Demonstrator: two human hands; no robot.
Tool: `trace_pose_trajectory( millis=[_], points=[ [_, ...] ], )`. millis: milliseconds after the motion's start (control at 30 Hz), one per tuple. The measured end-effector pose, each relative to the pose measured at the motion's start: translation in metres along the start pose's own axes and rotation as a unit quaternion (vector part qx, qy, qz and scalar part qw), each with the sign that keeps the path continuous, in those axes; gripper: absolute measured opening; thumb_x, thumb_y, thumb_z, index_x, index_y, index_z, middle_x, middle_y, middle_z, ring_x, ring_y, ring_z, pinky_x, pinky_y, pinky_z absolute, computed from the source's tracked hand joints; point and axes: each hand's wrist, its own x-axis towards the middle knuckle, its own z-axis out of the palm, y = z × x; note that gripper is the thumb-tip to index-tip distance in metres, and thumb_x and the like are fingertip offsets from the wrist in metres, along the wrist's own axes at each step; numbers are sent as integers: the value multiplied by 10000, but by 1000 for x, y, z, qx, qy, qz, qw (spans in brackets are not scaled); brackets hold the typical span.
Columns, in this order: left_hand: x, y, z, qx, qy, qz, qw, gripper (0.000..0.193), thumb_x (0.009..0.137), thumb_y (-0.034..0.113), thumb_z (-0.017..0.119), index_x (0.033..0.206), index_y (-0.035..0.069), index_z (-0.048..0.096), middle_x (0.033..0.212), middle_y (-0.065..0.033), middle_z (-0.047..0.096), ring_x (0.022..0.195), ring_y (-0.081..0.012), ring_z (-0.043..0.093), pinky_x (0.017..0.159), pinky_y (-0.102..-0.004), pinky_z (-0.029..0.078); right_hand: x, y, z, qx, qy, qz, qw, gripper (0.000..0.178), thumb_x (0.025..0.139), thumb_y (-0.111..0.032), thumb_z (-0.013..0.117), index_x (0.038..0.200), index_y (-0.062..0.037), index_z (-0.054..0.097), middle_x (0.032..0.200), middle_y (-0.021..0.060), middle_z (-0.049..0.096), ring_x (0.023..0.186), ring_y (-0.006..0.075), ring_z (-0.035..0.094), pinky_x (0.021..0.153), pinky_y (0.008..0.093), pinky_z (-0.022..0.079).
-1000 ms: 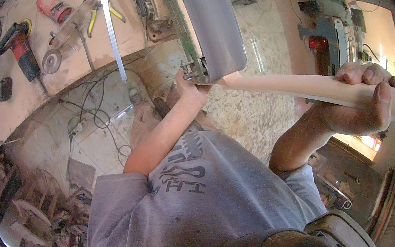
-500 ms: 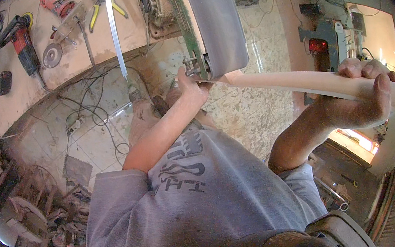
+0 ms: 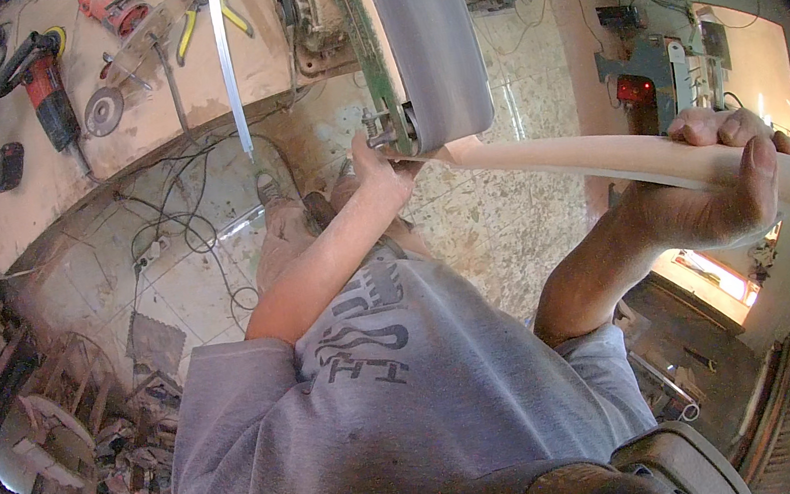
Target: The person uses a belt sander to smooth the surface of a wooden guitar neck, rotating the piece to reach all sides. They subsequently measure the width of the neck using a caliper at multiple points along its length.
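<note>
A long, pale, smooth wooden piece (image 3: pixel 574 154) runs from the middle of the view to the right side. It has a rounded, tapering shape. Its narrow left end meets the lower end of a belt sander's wide grey belt (image 3: pixel 433 50). That end is in my left hand (image 3: pixel 385 174), close beside the sander's roller bracket and spring; the thumb points up and the other fingers are mostly hidden. My right hand (image 3: pixel 727 165) is closed round the thick part of the wood, thumb on the near side and fingertips over the top.
A workbench (image 3: pixel 264 68) at the upper left carries a red-and-black grinder (image 3: pixel 49 98), a disc (image 3: pixel 103 111), and yellow-handled pliers (image 3: pixel 207 26). A metal strip (image 3: pixel 230 78) juts past its edge. Cables (image 3: pixel 192 200) lie tangled on the floor. Offcuts (image 3: pixel 122 462) are heaped at lower left.
My right hand and the wood's right part have moved up very slightly. Both hands keep their hold, and the narrow end stays at the belt.
</note>
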Motion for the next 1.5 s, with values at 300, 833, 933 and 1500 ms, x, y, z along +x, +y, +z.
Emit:
trace_pose_trajectory(
  millis=[300, 833, 933, 1500],
  points=[
    [4, 1, -3, 0, -20, 5, 1000, 583, 994, 467, 164, 1284, 54, 455, 1240, -169, 529, 1132, -335, 562, 968, -518, 496, -5, -3, 0, -54, -13, -8, 998, 459, 766, -222, 624, 1104, 14, 424, 635, 77, 450, 439, 145, 412, 379, 245, 384],
    [5, -2, 1, 19, -32, 10, 999, 538, 986, 437, 207, 1226, 60, 507, 1236, -155, 535, 1104, -322, 581, 915, -509, 532, -8, -8, 9, -135, 10, -75, 988, 353, 754, -224, 619, 936, 19, 438, 491, 80, 446, 373, 155, 468, 381, 266, 449],
    [13, -1, -5, 21, -48, 13, 999, 556, 985, 455, 202, 1246, 62, 496, 1245, -159, 525, 1103, -326, 578, 922, -512, 527, -10, -11, 10, -139, 15, -62, 988, 357, 748, -227, 624, 932, 17, 438, 486, 76, 443, 375, 152, 467, 373, 266, 442],
    [17, -1, -7, -12, -13, -5, 1000, 557, 982, 451, 246, 1278, 19, 437, 1236, -187, 511, 1098, -341, 574, 949, -510, 505, -9, -9, 3, -109, -10, -19, 994, 497, 730, -239, 620, 1058, 37, 371, 548, 65, 431, 410, 149, 460, 405, 272, 447]
  ],
)
